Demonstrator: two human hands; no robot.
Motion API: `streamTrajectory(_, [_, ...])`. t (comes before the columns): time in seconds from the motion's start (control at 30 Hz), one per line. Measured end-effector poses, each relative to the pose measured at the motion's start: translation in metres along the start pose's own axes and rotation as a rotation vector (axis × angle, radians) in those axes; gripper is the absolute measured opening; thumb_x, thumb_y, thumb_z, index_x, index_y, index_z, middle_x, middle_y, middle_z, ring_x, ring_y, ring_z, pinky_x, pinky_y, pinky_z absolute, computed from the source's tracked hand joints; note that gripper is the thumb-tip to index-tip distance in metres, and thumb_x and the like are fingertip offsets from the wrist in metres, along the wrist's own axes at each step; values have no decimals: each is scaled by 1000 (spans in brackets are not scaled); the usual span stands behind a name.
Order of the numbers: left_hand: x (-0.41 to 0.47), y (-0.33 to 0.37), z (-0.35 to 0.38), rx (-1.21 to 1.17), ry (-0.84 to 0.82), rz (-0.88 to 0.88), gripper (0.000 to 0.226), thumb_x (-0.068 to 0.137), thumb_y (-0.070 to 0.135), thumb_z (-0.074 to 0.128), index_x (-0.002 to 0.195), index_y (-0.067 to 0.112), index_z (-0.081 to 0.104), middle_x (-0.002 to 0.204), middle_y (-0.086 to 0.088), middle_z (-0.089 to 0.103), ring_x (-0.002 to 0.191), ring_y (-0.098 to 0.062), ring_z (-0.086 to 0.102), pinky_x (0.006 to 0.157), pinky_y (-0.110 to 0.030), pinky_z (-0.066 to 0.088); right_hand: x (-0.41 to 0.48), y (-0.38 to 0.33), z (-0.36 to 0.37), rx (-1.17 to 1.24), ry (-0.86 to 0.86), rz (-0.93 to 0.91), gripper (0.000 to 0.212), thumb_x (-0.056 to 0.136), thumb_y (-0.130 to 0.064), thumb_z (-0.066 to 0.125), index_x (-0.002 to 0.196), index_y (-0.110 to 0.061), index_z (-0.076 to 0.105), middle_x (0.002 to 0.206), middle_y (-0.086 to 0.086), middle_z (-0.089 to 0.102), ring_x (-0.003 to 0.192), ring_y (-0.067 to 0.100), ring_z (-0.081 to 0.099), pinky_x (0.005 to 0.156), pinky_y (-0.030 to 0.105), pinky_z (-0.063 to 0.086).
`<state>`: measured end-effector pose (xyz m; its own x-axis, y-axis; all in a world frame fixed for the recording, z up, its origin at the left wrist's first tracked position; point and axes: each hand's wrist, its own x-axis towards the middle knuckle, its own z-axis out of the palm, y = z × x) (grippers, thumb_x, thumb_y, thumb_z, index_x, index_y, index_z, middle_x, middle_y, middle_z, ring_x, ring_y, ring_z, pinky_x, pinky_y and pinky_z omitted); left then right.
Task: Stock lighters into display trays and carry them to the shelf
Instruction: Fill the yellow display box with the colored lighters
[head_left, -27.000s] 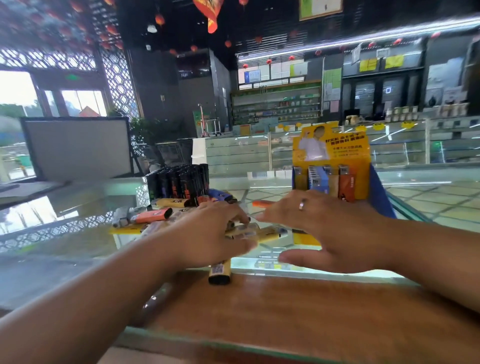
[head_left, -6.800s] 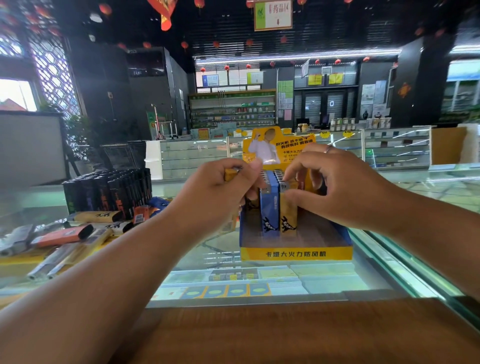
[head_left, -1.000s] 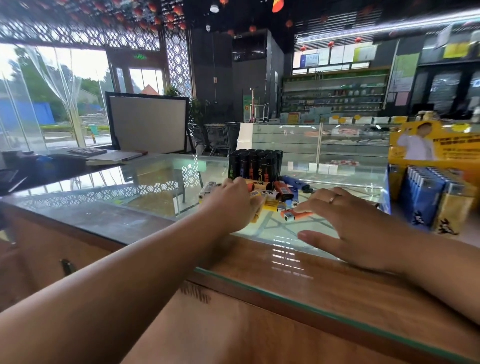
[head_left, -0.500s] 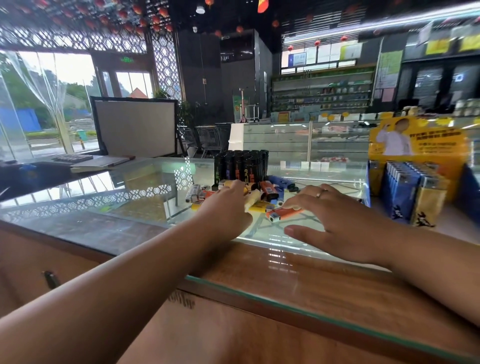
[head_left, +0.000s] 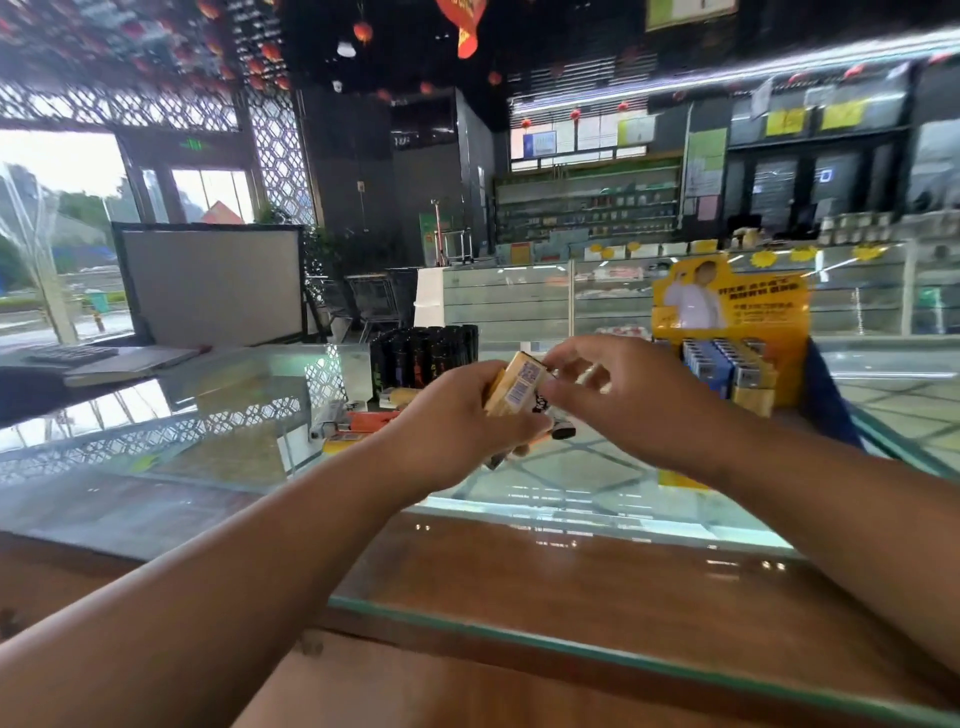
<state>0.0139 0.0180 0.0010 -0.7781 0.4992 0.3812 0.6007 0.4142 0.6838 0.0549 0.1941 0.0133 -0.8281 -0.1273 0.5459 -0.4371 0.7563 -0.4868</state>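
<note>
- Head view: the left hand (head_left: 457, 421) is raised over the glass counter (head_left: 234, 447), its fingers curled round a yellow lighter (head_left: 511, 387). The lighter is tilted, and its barcode label faces the camera.
- The tips of more lighters (head_left: 511, 453) stick out under that hand. How many it holds cannot be told.
- The right hand (head_left: 618, 400) meets it from the right with its fingers bent. Its thumb and forefinger pinch the upper end of the same yellow lighter, so both hands touch it above the glass.
- The display tray (head_left: 789, 374) stands on the counter to the right, behind the right wrist and apart from both hands. It is yellow with a tall printed backing card (head_left: 727, 296).
- Inside it stand upright rows of blue lighters (head_left: 706, 364), with other yellow lighters (head_left: 750, 397) at the front right of them.
- A block of black lighters (head_left: 423, 353) stands upright on the glass behind the left hand.
- Loose lighters (head_left: 371, 420) lie flat on the glass just in front of that block, an orange one and a silvery one among them. They are partly hidden by the left wrist.
- A dark-tipped lighter (head_left: 563, 430) lies on the glass below the right hand.
- A wooden ledge (head_left: 571, 577) runs along the near edge of the counter under both forearms.
- A grey framed board (head_left: 213, 283) stands at the far left end of the counter, with a keyboard (head_left: 70, 354) beside it.
</note>
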Motion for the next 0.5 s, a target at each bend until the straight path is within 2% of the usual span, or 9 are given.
streamTrajectory(0.1, [7, 11, 7, -73, -32, 15, 9, 88, 26, 70, 93, 24, 64, 82, -6, 72, 66, -20, 64, 61, -28, 52, 3, 0, -13, 67, 11, 69, 7, 90, -33, 64, 95, -28, 65, 83, -14, 65, 78, 6, 61, 65, 22, 49])
streamTrajectory(0.13, [10, 13, 9, -93, -34, 18, 8, 88, 28, 71, 92, 24, 65, 82, -8, 72, 67, -23, 64, 61, -30, 52, 4, 1, -19, 99, 2, 107, 7, 89, -31, 66, 94, -27, 66, 82, -12, 66, 76, 6, 62, 63, 19, 50])
streamTrajectory(0.2, [14, 19, 13, -135, -28, 18, 7, 87, 31, 70, 84, 27, 66, 79, -7, 71, 67, -19, 65, 62, -30, 51, 4, 4, -33, 142, -11, 170, 6, 89, -28, 68, 93, -24, 67, 79, -9, 67, 68, 2, 61, 54, 13, 45])
streamTrajectory(0.27, [18, 24, 18, -197, -23, 6, 9, 88, 30, 68, 87, 22, 67, 75, -4, 71, 62, -8, 64, 58, -20, 49, 3, 9, -47, 182, 0, 209, 3, 89, -23, 67, 91, -21, 66, 74, -7, 67, 56, -2, 59, 50, 13, 44])
streamTrajectory(0.33, [24, 29, 24, -229, -28, -7, 14, 89, 29, 66, 93, 15, 68, 77, -6, 73, 54, -2, 62, 51, -13, 45, 1, 16, -61, 222, 27, 246, 2, 91, -18, 66, 90, -17, 66, 74, -2, 69, 56, 0, 61, 52, 17, 49])
streamTrajectory(0.5, [44, 36, 40, -280, -34, -10, 13, 91, 28, 65, 91, 16, 70, 64, -1, 67, 52, -9, 53, 49, -19, 40, 0, 34, -88, 413, 108, 306, 4, 90, -7, 64, 94, -5, 65, 82, 13, 70, 63, 18, 67, 63, 31, 57])
